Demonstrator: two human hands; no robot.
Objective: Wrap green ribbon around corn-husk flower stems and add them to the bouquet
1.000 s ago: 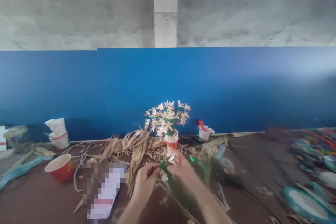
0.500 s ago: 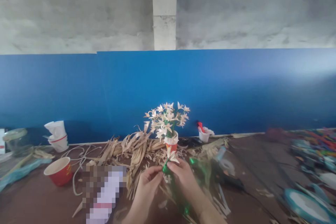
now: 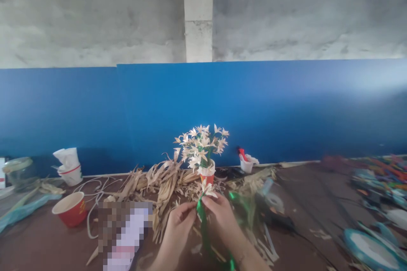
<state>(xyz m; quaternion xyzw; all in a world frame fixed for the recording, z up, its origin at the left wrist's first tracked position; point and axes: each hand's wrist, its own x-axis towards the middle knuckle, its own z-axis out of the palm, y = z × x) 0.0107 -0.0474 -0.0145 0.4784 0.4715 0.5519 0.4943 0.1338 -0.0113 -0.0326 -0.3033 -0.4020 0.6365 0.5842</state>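
Observation:
Between my two hands, near the bottom middle of the head view, is a pale flower [image 3: 208,189] that looks made of dried husk. My right hand [image 3: 221,217] is closed, pinching the flower just below its petals. A shiny green ribbon [image 3: 204,226] runs from the flower's base and hangs down between my wrists. On the other side, my left hand [image 3: 178,225] has thumb and forefinger pressed together at the ribbon's upper part. Right behind stands a red paper cup [image 3: 207,178] holding a bunch of similar pale flowers [image 3: 203,144] on green stems.
Dried corn husks [image 3: 165,182] heap behind my left hand. A red paper bowl [image 3: 70,209] and a white cable [image 3: 92,220] lie left. To the right are a dark glue-gun-like tool [image 3: 278,220] and a blue-rimmed roll [image 3: 369,250]. A blue panel [image 3: 197,97] rises behind.
The green ribbon, bunched at the flower's base before, now hangs as a longer visible strip between my hands. Both hands stay in nearly the same place.

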